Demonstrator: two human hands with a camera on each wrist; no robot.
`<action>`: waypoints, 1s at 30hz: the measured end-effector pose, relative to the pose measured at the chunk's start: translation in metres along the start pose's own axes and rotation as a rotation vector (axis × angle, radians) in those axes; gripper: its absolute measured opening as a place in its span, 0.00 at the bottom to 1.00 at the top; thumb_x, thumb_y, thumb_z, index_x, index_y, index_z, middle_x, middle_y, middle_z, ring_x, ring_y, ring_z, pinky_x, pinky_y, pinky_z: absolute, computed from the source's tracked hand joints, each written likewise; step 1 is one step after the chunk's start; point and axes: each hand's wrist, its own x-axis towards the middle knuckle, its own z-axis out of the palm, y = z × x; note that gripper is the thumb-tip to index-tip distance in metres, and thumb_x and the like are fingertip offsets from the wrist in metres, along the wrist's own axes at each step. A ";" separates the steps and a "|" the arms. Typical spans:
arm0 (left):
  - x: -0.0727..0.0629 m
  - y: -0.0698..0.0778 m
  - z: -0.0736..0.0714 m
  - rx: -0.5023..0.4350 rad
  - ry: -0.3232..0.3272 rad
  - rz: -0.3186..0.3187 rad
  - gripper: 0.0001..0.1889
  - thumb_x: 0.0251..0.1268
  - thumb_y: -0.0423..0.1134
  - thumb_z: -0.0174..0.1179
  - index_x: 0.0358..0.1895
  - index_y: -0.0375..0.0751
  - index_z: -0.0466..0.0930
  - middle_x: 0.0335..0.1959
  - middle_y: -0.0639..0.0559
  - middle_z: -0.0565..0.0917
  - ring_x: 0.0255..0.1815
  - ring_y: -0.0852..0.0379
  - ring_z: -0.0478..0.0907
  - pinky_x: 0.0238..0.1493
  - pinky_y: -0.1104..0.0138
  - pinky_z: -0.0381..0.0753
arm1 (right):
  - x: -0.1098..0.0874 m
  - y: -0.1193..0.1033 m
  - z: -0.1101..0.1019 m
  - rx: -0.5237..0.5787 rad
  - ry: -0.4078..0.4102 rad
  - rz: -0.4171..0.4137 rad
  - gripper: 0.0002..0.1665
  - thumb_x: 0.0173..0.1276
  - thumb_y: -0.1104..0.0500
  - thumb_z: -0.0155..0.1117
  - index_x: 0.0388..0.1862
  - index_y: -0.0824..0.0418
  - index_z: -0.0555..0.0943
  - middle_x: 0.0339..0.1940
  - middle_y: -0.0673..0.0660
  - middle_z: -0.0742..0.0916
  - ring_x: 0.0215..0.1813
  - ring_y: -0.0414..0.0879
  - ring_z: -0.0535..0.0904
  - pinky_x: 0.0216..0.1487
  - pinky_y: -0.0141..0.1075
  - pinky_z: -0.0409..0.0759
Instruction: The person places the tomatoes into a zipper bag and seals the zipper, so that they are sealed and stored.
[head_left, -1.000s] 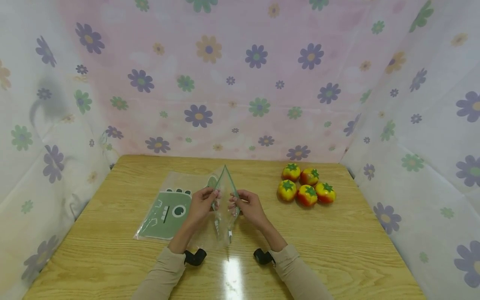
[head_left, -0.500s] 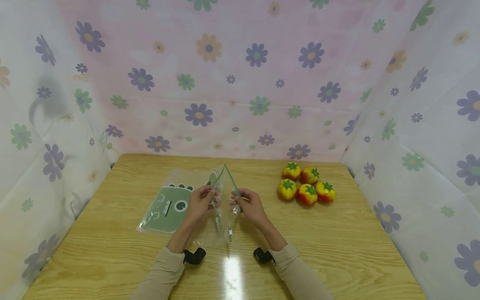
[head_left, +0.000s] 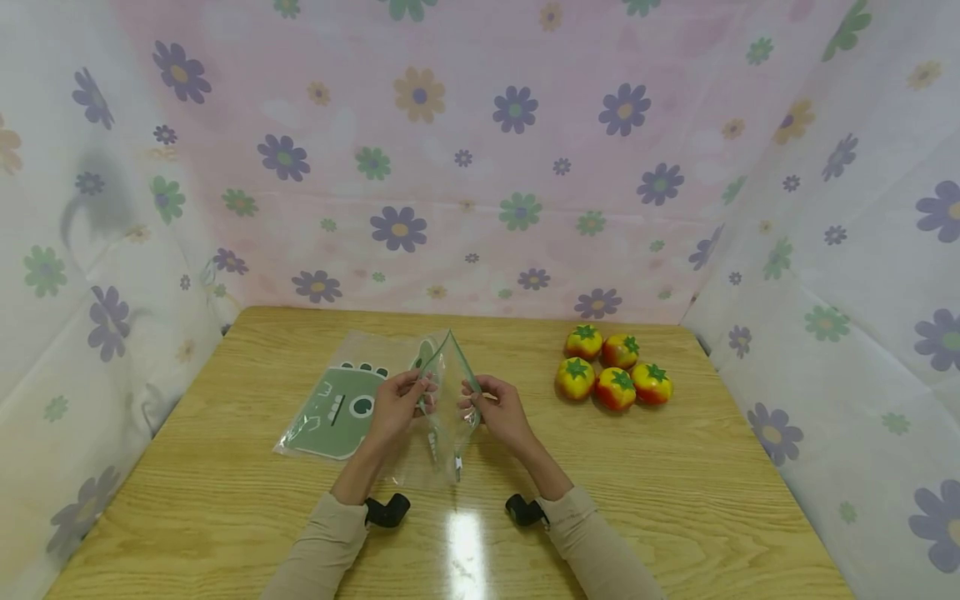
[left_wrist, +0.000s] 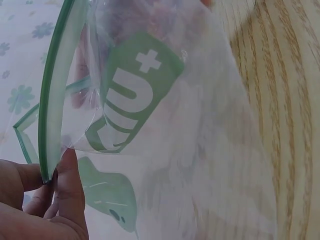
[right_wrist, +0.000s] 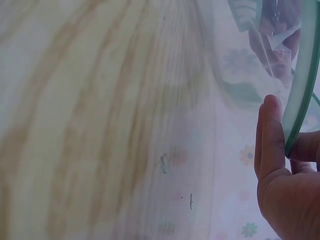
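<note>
Both hands hold open the mouth of a clear plastic zip bag (head_left: 450, 442), whose green zip edges form a peaked gap in the head view. My left hand (head_left: 397, 408) pinches one edge between thumb and fingers, and my right hand (head_left: 504, 415) pinches the opposite edge. A white slider (head_left: 459, 463) shows at the near end of the zip. Green lettering and a plus sign (left_wrist: 149, 61) are printed on the plastic in the left wrist view. Clear plastic printed with a green one-eyed monster (head_left: 330, 433) spreads to the left, partly covered by my left hand.
Several yellow-and-red toy tomatoes (head_left: 615, 388) with green tops sit grouped at the back right of the wooden table (head_left: 660, 500). A flowered cloth (head_left: 480, 167) hangs behind and along both sides. Black wrist mounts (head_left: 387, 510) jut inward from the cuffs.
The monster-printed plastic has shifted slightly away from me and to the right. My hands have barely moved and keep their grip on the bag's edges; the tomatoes stay put.
</note>
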 end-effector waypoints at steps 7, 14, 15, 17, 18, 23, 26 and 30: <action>0.001 0.002 -0.005 0.012 -0.004 -0.026 0.15 0.80 0.31 0.52 0.59 0.21 0.76 0.34 0.50 0.85 0.28 0.63 0.79 0.30 0.74 0.87 | 0.001 0.002 0.000 0.026 0.022 0.007 0.15 0.78 0.74 0.51 0.58 0.81 0.75 0.54 0.76 0.81 0.43 0.50 0.89 0.41 0.35 0.91; 0.001 0.006 -0.009 -0.020 0.026 -0.034 0.14 0.78 0.32 0.55 0.56 0.22 0.77 0.33 0.53 0.86 0.26 0.63 0.79 0.30 0.73 0.86 | 0.002 0.001 -0.003 0.012 0.017 0.016 0.15 0.79 0.73 0.50 0.58 0.80 0.75 0.54 0.76 0.80 0.46 0.58 0.88 0.42 0.35 0.91; 0.001 0.007 -0.010 -0.020 0.029 -0.032 0.14 0.78 0.32 0.55 0.56 0.22 0.77 0.33 0.53 0.86 0.26 0.63 0.79 0.30 0.74 0.86 | 0.003 0.001 -0.003 0.013 0.019 0.018 0.15 0.79 0.73 0.50 0.59 0.80 0.75 0.54 0.76 0.80 0.47 0.59 0.88 0.42 0.35 0.91; 0.001 0.009 -0.011 -0.024 0.033 -0.034 0.14 0.77 0.32 0.56 0.55 0.22 0.78 0.32 0.54 0.86 0.25 0.64 0.79 0.30 0.74 0.86 | 0.004 0.002 -0.004 0.015 0.021 0.026 0.15 0.79 0.73 0.50 0.59 0.80 0.75 0.54 0.76 0.80 0.47 0.59 0.87 0.42 0.35 0.91; 0.001 0.010 -0.011 -0.030 0.034 -0.037 0.15 0.77 0.32 0.57 0.56 0.21 0.77 0.31 0.55 0.86 0.25 0.64 0.79 0.30 0.74 0.86 | 0.004 0.002 -0.004 0.015 0.023 0.029 0.15 0.79 0.73 0.50 0.59 0.80 0.75 0.55 0.76 0.80 0.47 0.59 0.88 0.42 0.34 0.91; 0.000 0.014 -0.014 -0.047 0.041 -0.027 0.15 0.77 0.31 0.57 0.56 0.19 0.78 0.30 0.54 0.85 0.24 0.64 0.79 0.28 0.74 0.86 | 0.004 0.003 -0.006 0.015 0.018 0.045 0.15 0.79 0.73 0.51 0.59 0.81 0.74 0.58 0.77 0.79 0.46 0.53 0.88 0.42 0.34 0.91; 0.000 0.015 -0.016 -0.044 0.047 -0.020 0.15 0.77 0.31 0.57 0.56 0.19 0.77 0.30 0.54 0.85 0.24 0.64 0.79 0.28 0.74 0.86 | 0.003 0.002 -0.007 0.009 0.011 0.053 0.16 0.79 0.72 0.51 0.60 0.80 0.74 0.59 0.77 0.79 0.46 0.51 0.88 0.43 0.33 0.91; 0.002 0.015 -0.020 -0.032 0.063 -0.023 0.15 0.77 0.31 0.57 0.56 0.20 0.78 0.30 0.55 0.85 0.23 0.65 0.79 0.28 0.74 0.87 | 0.003 0.002 -0.009 -0.023 0.019 0.068 0.15 0.79 0.71 0.52 0.60 0.78 0.75 0.57 0.75 0.80 0.46 0.52 0.88 0.41 0.32 0.90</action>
